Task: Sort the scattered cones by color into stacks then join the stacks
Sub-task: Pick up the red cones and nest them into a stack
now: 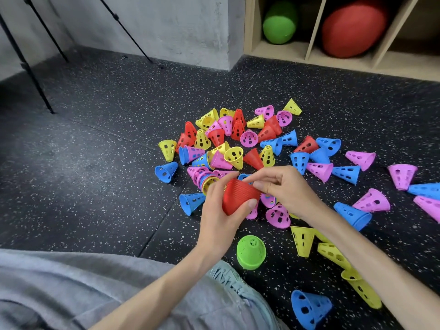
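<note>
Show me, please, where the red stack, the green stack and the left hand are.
red stack [240, 197], head view, ribbed side between both hands
green stack [251, 252], head view, side wall, upright on floor
left hand [220, 211], head view, back of hand

Soft, even indoor light with no harsh glare. Faint shadows sit close under the scattered cones [252, 139] on the speckled floor [95, 163]. The centre is sharp. Wide-angle distortion bends the shelf [309, 55] and softens the picture's corners.
</note>
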